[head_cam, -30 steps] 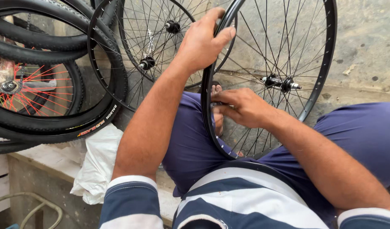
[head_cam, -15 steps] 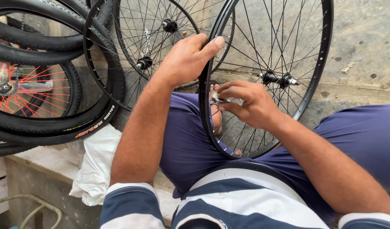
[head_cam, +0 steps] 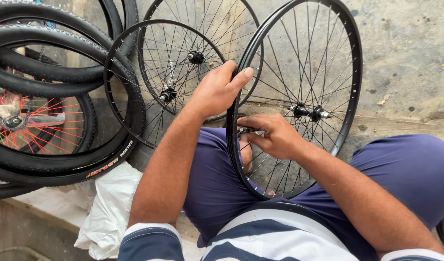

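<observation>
A black bicycle wheel rim (head_cam: pixel 350 96) with thin spokes and a metal hub (head_cam: pixel 309 112) stands upright between my knees. My left hand (head_cam: pixel 217 92) grips the rim's left edge near the top, thumb over the outside. My right hand (head_cam: pixel 275 135) is pinched on a small metal tool (head_cam: pixel 245 130) at the inner side of the rim, by a spoke end. My legs in blue shorts (head_cam: pixel 405 169) flank the wheel.
Two more bare black wheels (head_cam: pixel 173 92) lean against the concrete wall behind. Black tyres (head_cam: pixel 62 77) and a wheel with red spokes (head_cam: pixel 19 121) are stacked at the left. A crumpled white bag (head_cam: pixel 111 208) lies on a low ledge at lower left.
My left hand has slid down the rim toward my right hand. The wheel has tilted slightly in view. My right hand stays at the rim's inner edge.
</observation>
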Tool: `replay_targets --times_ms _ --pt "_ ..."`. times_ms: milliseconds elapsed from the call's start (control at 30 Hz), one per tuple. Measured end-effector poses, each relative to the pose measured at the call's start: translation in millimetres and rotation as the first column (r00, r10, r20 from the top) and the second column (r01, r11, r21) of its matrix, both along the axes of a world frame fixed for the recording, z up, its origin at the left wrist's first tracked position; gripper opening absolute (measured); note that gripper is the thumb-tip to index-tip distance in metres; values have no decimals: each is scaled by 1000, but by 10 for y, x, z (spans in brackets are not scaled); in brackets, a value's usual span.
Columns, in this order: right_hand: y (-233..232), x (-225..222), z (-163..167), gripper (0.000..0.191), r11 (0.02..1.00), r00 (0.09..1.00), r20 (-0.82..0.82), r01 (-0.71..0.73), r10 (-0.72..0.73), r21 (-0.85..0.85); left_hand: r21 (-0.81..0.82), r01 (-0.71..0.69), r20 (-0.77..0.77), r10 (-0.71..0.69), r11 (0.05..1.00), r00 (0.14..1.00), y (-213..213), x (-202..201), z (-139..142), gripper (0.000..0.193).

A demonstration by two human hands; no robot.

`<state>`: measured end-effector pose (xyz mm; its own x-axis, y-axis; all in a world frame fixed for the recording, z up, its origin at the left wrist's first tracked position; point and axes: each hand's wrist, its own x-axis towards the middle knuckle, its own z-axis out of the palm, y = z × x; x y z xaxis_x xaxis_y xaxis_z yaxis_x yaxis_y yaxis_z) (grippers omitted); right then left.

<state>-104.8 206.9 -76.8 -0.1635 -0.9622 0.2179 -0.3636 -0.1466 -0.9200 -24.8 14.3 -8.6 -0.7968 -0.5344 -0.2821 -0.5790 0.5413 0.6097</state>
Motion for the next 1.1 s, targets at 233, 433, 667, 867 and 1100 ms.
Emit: replay_targets --times_ms 233,433,667,867,1100 --pt "-83 50 -62 34 967 973 230 -83 26 241 -44 26 -24 -27 999 999 -28 41 -61 58" --pt "-190 -43 -70 33 873 933 337 -264 125 409 -39 26 17 -25 999 1000 -18 45 -39 58" --pt "-101 169 103 31 997 980 -190 65 -57 37 -61 31 -22 -33 998 999 10 43 9 57" --pt "-41 275 160 23 963 837 -507 82 -206 -255 -151 37 -66 -47 988 997 -7 63 -68 57" --pt "-19 -243 -11 43 971 979 27 -203 202 128 -113 3 -51 -9 994 999 55 14 -125 55"
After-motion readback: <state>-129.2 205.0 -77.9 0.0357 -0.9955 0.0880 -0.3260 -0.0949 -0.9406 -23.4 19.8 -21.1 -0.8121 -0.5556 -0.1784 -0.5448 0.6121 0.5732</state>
